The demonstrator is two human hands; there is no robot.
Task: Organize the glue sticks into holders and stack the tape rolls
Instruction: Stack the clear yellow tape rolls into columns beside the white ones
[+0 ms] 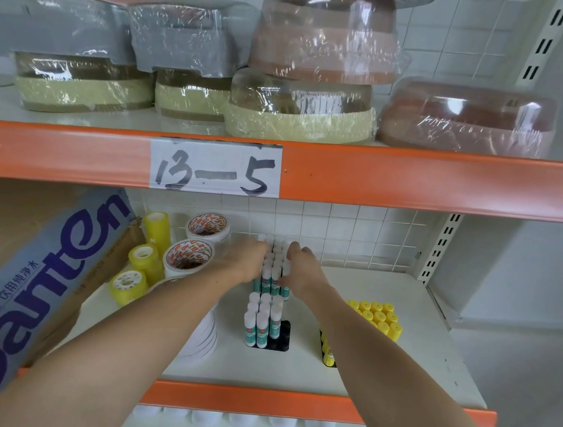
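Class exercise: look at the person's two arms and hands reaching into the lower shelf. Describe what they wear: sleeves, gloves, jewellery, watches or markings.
Both forearms are bare right up to the bottom edge of the picture; no sleeve shows. The left hand and the right hand wear no gloves. No watch, bracelet or ring can be seen on the wrists or the visible fingers, and no markings show. The fingertips are partly hidden among the glue sticks.

Bare shelf (pixel 395 372) lies open at the near right and far right. The orange beam (pixel 414 181) caps the room overhead. Tape rolls (pixel 186 256) and a carton (pixel 43 276) block the left; yellow glue sticks (pixel 378 317) stand right of centre, white-capped ones (pixel 263 318) in the middle.
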